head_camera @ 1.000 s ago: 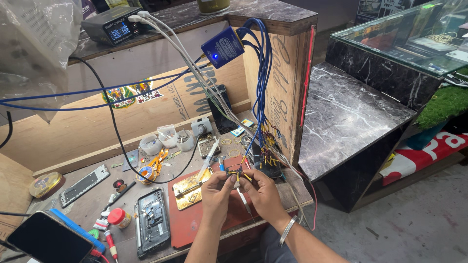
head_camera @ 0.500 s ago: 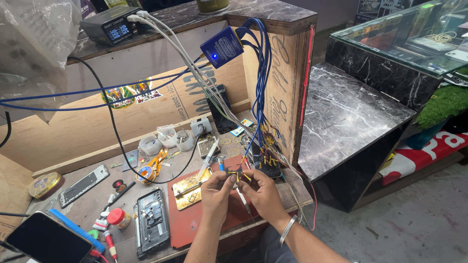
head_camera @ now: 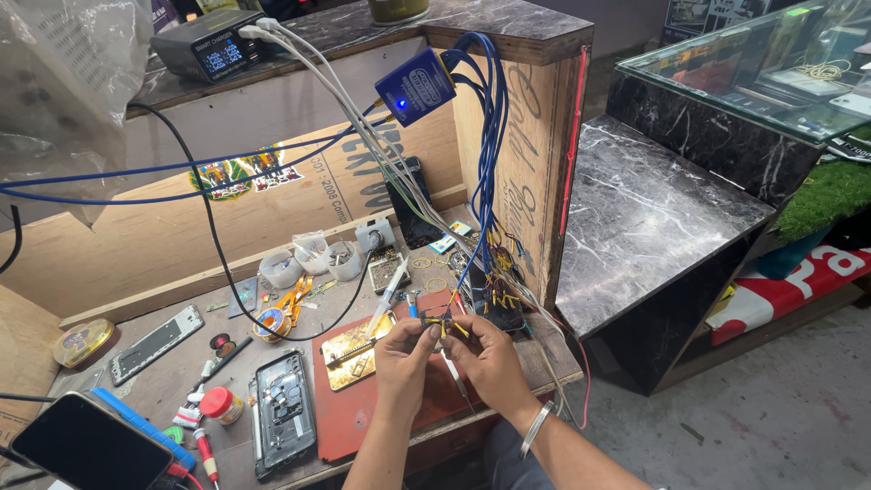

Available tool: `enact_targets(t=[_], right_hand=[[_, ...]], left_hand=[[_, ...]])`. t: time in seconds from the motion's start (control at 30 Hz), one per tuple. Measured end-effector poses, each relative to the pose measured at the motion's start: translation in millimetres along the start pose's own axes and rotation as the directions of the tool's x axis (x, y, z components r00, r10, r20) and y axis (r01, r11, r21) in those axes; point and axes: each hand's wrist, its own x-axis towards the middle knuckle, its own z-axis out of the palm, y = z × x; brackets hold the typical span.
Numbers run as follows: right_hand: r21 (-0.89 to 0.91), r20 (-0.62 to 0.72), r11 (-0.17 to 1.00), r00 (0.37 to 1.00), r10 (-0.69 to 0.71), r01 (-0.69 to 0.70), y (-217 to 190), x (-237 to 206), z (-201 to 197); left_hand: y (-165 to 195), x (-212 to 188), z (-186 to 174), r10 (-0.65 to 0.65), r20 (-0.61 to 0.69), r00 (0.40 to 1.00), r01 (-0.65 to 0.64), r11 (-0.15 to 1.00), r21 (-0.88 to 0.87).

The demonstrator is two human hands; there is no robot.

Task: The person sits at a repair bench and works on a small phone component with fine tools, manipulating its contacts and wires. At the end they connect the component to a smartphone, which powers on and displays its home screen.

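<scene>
A small part (head_camera: pixel 436 323) with yellow wires is held over the red mat (head_camera: pixel 363 413), pinched between the closed fingertips of the left hand (head_camera: pixel 405 357) and right hand (head_camera: pixel 487 357). Fine handling seems in hand; a steady grip is called for next.

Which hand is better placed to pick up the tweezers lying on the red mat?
Probably the right hand. The tweezers lie just beside and below it on the red mat, while the left hand is farther away. Both hands hold the small part.
</scene>
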Motion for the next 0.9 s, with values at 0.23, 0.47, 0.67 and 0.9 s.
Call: enact_targets(t=[0.23, 0.47, 0.67, 0.9], right_hand=[[0.089, 0.015, 0.992, 0.996, -0.088, 0.086, 2.0, 0.4, 3.2], [0.136, 0.013, 0.989, 0.998, -0.061, 0.059, 4.6, 0.1, 3.5], [0.164, 0.031, 0.985, 0.998, -0.050, 0.044, 5.6, 0.1, 4.1], [0.104, 0.020, 0.992, 0.997, -0.077, 0.074, 1.2, 0.2, 3.2]], left_hand=[[4.4, -1.5, -1.1, -0.023, -0.002, 1.000, 0.023, 1.000, -0.012], [2.7, -2.1, -3.1, -0.040, -0.010, 0.999, 0.040, 0.999, -0.016], [0.8, -2.8, -3.9, 0.003, -0.024, 1.000, -0.003, 1.000, -0.004], [4.3, -3.0, -2.5, 0.028, 0.005, 1.000, -0.028, 1.000, -0.011]])
